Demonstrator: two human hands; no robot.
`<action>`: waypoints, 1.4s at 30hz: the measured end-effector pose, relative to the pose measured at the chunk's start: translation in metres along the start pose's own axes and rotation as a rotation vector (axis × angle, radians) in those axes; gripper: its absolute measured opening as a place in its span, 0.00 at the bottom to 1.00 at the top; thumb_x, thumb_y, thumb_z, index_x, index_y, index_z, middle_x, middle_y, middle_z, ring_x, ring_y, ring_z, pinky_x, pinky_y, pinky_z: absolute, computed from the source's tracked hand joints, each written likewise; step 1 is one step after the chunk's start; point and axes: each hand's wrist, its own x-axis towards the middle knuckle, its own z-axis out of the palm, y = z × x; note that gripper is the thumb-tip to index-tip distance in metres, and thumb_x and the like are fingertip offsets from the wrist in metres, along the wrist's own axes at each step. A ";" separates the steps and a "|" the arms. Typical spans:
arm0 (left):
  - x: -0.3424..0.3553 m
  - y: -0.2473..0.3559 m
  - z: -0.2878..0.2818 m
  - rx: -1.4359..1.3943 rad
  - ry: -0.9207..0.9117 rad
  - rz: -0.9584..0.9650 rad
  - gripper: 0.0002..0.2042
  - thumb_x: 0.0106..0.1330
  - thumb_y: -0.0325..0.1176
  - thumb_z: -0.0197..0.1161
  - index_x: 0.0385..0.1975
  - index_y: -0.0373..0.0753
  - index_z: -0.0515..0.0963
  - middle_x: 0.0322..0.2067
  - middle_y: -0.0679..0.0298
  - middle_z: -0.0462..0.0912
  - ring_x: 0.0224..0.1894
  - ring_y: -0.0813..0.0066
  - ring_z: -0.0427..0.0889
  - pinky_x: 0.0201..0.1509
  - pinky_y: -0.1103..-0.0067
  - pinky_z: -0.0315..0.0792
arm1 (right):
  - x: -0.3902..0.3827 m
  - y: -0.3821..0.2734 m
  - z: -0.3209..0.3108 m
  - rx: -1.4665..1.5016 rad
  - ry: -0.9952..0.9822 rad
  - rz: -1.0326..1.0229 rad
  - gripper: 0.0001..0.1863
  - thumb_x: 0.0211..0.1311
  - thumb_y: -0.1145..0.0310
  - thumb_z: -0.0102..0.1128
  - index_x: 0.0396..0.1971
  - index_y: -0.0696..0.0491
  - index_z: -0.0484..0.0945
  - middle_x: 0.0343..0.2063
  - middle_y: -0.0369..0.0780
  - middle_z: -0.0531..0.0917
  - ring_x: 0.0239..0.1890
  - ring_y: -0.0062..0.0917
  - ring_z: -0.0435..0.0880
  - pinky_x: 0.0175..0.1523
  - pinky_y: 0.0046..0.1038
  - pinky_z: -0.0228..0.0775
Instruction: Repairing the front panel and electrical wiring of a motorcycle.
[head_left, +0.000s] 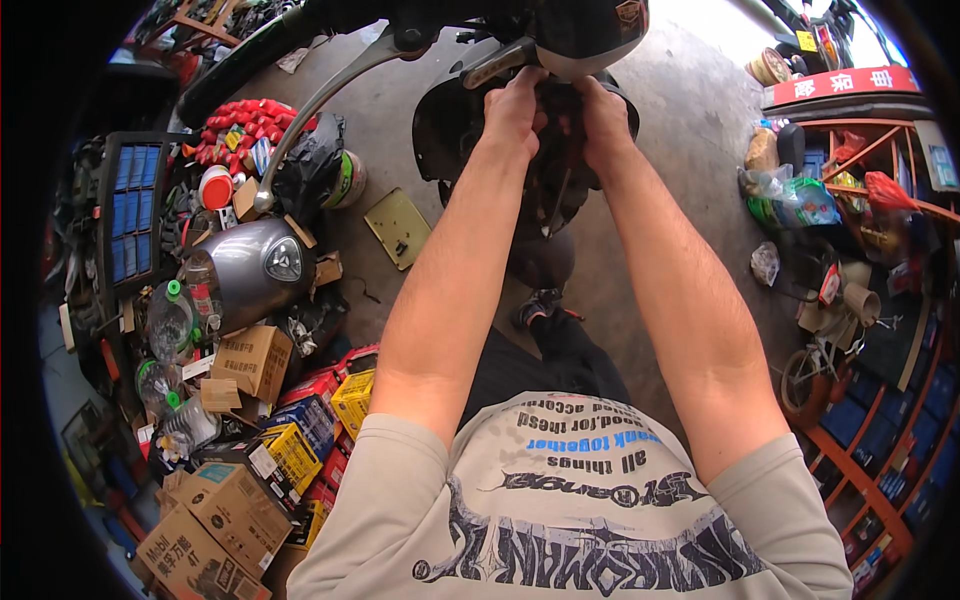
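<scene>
Both arms reach forward to the front of a scooter, below its rounded black and silver handlebar cover (pixel 592 38). My left hand (pixel 512 112) is at the left of the dark front opening (pixel 562 150), its fingers curled inward and its thumb up by the cover's lower edge. Across from it, my right hand (pixel 604 118) bends its fingers into the same opening, close under the cover. What either hand grips is hidden in shadow. A silver brake lever (pixel 335 95) curves out on the left from the black handlebar (pixel 240 65).
An olive tray-like panel (pixel 398 228) lies on the concrete floor. To the left are a silver casing (pixel 258 268), plastic bottles (pixel 172 320), red-capped containers (pixel 240 135) and stacked cartons (pixel 215 515). Orange shelving (pixel 860 480) and bagged goods (pixel 800 200) stand at the right.
</scene>
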 end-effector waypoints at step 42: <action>0.038 -0.037 0.000 0.107 0.121 0.510 0.19 0.56 0.45 0.68 0.30 0.31 0.78 0.17 0.64 0.76 0.13 0.76 0.72 0.11 0.75 0.64 | -0.007 -0.006 0.012 -0.030 -0.080 0.095 0.14 0.59 0.57 0.56 0.31 0.54 0.74 0.20 0.38 0.78 0.17 0.24 0.74 0.23 0.25 0.67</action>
